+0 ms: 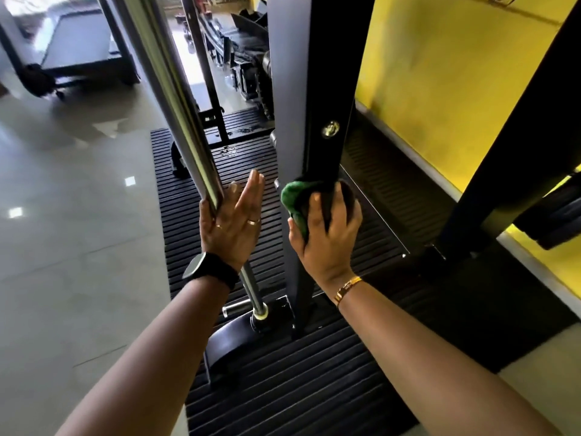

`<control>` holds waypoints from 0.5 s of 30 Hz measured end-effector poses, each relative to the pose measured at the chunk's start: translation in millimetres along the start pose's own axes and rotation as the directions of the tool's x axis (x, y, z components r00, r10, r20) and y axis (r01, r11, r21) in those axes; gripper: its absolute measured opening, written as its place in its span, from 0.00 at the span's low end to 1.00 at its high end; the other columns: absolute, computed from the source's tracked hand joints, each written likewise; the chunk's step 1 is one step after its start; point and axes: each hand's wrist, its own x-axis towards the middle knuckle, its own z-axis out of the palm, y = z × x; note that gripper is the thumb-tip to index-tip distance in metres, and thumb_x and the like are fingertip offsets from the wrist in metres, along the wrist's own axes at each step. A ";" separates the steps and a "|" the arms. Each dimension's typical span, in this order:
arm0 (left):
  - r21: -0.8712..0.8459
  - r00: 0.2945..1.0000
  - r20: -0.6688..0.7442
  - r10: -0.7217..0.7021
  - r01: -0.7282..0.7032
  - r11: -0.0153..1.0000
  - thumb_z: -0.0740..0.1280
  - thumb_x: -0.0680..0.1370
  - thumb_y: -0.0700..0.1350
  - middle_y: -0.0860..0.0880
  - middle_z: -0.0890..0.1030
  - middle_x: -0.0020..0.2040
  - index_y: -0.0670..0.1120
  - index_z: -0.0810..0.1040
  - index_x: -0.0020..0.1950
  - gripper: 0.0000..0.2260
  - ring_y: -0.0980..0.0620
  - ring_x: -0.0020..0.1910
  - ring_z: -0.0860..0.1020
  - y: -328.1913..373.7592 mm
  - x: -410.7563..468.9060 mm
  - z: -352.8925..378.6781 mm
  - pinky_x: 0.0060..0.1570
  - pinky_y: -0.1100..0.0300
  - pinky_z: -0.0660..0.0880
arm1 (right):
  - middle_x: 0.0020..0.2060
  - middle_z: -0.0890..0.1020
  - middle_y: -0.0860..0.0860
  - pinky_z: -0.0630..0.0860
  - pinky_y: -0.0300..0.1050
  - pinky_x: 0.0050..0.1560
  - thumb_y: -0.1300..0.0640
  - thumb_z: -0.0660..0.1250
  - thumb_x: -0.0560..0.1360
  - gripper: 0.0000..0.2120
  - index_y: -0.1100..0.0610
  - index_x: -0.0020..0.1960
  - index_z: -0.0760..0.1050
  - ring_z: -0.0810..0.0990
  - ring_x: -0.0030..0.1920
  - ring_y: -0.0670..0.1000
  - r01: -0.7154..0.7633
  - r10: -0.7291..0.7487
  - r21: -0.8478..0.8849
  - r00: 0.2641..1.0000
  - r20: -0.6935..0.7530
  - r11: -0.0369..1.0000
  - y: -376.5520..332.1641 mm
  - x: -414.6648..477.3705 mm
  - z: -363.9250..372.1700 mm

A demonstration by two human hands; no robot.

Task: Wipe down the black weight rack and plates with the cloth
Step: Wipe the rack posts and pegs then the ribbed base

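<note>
A black upright post of the weight rack (327,89) rises through the middle of the view. My right hand (327,234) is wrapped around this post low down, with a green cloth (294,201) pressed between palm and metal. My left hand (234,225) rests against a slanted chrome bar (176,99), thumb behind it and fingers stretched out flat. A black weight plate (556,221) shows at the right edge, partly cut off. A second black upright (522,136) stands to the right.
A ribbed black rubber mat (283,382) lies under the rack. A yellow wall (456,73) runs close behind on the right. Grey tiled floor (69,247) spreads to the left, with a treadmill (75,42) and other gym machines (245,58) further back.
</note>
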 end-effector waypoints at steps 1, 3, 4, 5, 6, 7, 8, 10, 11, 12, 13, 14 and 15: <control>-0.024 1.000 -0.011 0.007 -0.007 1.000 0.62 0.72 0.50 0.50 0.49 0.80 0.48 0.57 0.79 0.35 0.47 0.79 0.44 2.6 -5.1 3.2 0.75 0.44 0.43 | 0.67 0.64 0.61 0.64 0.56 0.65 0.42 0.55 0.80 0.33 0.48 0.79 0.43 0.68 0.60 0.67 -0.007 0.007 -0.007 1.000 -0.005 1.000 0.0 -10.3 5.7; -0.060 1.000 -0.021 0.008 -0.009 0.998 0.61 0.74 0.50 0.51 0.51 0.80 0.48 0.57 0.79 0.33 0.47 0.79 0.45 5.8 -13.3 6.3 0.75 0.44 0.43 | 0.66 0.65 0.62 0.66 0.58 0.63 0.42 0.55 0.80 0.33 0.48 0.79 0.45 0.68 0.60 0.67 -0.032 0.032 -0.007 0.999 -0.022 0.999 -0.5 -27.2 13.4; -0.063 0.999 -0.037 0.020 -0.022 0.998 0.59 0.76 0.49 0.51 0.51 0.80 0.49 0.57 0.79 0.31 0.47 0.79 0.45 7.9 -18.2 11.2 0.75 0.43 0.43 | 0.65 0.66 0.62 0.66 0.58 0.62 0.42 0.55 0.80 0.32 0.48 0.79 0.45 0.68 0.60 0.67 -0.047 0.046 -0.014 0.998 -0.040 0.999 -0.4 -35.2 19.6; -0.069 0.999 -0.040 0.029 -0.032 0.997 0.56 0.78 0.48 0.51 0.50 0.80 0.49 0.56 0.79 0.29 0.47 0.79 0.45 9.4 -22.6 12.5 0.75 0.43 0.43 | 0.65 0.66 0.62 0.67 0.58 0.62 0.42 0.54 0.80 0.32 0.48 0.79 0.46 0.68 0.60 0.67 -0.072 0.071 -0.012 0.996 -0.045 0.997 0.3 -43.3 22.9; -0.080 0.998 -0.048 0.041 -0.045 0.996 0.55 0.80 0.48 0.51 0.51 0.80 0.49 0.56 0.79 0.27 0.47 0.79 0.45 10.4 -26.0 16.0 0.75 0.43 0.43 | 0.65 0.66 0.62 0.66 0.58 0.63 0.42 0.54 0.80 0.32 0.48 0.79 0.46 0.68 0.60 0.67 -0.092 0.091 -0.015 0.994 -0.056 0.996 0.6 -51.4 28.7; -0.098 0.998 -0.052 0.044 -0.049 0.994 0.55 0.80 0.48 0.51 0.51 0.80 0.50 0.57 0.79 0.26 0.47 0.79 0.45 11.3 -28.9 17.4 0.75 0.42 0.43 | 0.65 0.66 0.62 0.65 0.58 0.64 0.42 0.54 0.80 0.32 0.49 0.79 0.46 0.68 0.60 0.67 -0.113 0.112 -0.016 0.992 -0.060 0.993 0.4 -59.3 32.7; -0.120 0.998 -0.054 0.041 -0.048 0.992 0.56 0.80 0.47 0.52 0.51 0.80 0.50 0.57 0.79 0.27 0.47 0.79 0.45 12.2 -32.2 17.3 0.75 0.42 0.42 | 0.66 0.65 0.62 0.64 0.58 0.65 0.42 0.54 0.80 0.32 0.49 0.79 0.47 0.68 0.61 0.67 -0.137 0.135 -0.019 0.989 -0.061 0.990 -0.2 -66.7 35.7; -0.158 0.997 -0.060 0.044 -0.053 0.986 0.60 0.78 0.47 0.52 0.51 0.80 0.50 0.56 0.79 0.30 0.48 0.79 0.44 15.7 -43.7 20.0 0.75 0.41 0.41 | 0.66 0.65 0.63 0.63 0.58 0.66 0.42 0.54 0.81 0.30 0.51 0.78 0.50 0.68 0.61 0.67 -0.176 0.174 -0.034 0.983 -0.050 0.984 -2.5 -85.8 41.8; -0.170 0.997 -0.060 0.043 -0.052 0.984 0.63 0.76 0.48 0.53 0.51 0.80 0.50 0.56 0.80 0.33 0.48 0.79 0.44 18.4 -50.8 22.7 0.75 0.41 0.40 | 0.66 0.64 0.63 0.63 0.59 0.66 0.42 0.53 0.81 0.28 0.52 0.76 0.53 0.68 0.61 0.67 -0.190 0.189 -0.041 0.982 -0.031 0.981 -2.5 -97.8 44.7; -0.180 0.997 -0.065 0.034 -0.046 0.983 0.66 0.75 0.48 0.53 0.51 0.80 0.50 0.56 0.80 0.35 0.48 0.79 0.44 20.8 -55.5 25.3 0.75 0.41 0.39 | 0.66 0.64 0.64 0.63 0.59 0.65 0.42 0.53 0.81 0.27 0.54 0.74 0.54 0.67 0.61 0.67 -0.215 0.215 -0.043 0.977 -0.007 0.976 -2.4 -108.4 46.3; -0.190 0.997 -0.073 0.023 -0.037 0.981 0.68 0.74 0.48 0.53 0.51 0.80 0.50 0.56 0.79 0.36 0.49 0.79 0.44 22.8 -58.4 28.0 0.75 0.41 0.39 | 0.65 0.64 0.64 0.63 0.60 0.65 0.42 0.52 0.81 0.27 0.56 0.73 0.53 0.67 0.61 0.67 -0.241 0.243 -0.048 0.970 0.028 0.969 -2.0 -118.9 47.8; -0.198 0.997 -0.075 0.015 -0.029 0.980 0.69 0.73 0.49 0.53 0.51 0.80 0.50 0.57 0.79 0.37 0.48 0.79 0.44 26.4 -64.5 30.1 0.75 0.41 0.39 | 0.65 0.63 0.64 0.63 0.61 0.64 0.42 0.51 0.81 0.27 0.57 0.73 0.52 0.67 0.61 0.67 -0.280 0.283 -0.050 0.956 0.071 0.959 -1.8 -133.2 49.0; -0.196 0.997 -0.071 0.015 -0.029 0.980 0.69 0.73 0.49 0.53 0.51 0.80 0.50 0.56 0.79 0.38 0.48 0.79 0.44 28.5 -68.0 31.3 0.74 0.41 0.38 | 0.66 0.62 0.64 0.63 0.61 0.64 0.42 0.50 0.82 0.27 0.58 0.73 0.52 0.66 0.61 0.66 -0.314 0.317 -0.048 0.942 0.109 0.948 -1.3 -143.8 49.9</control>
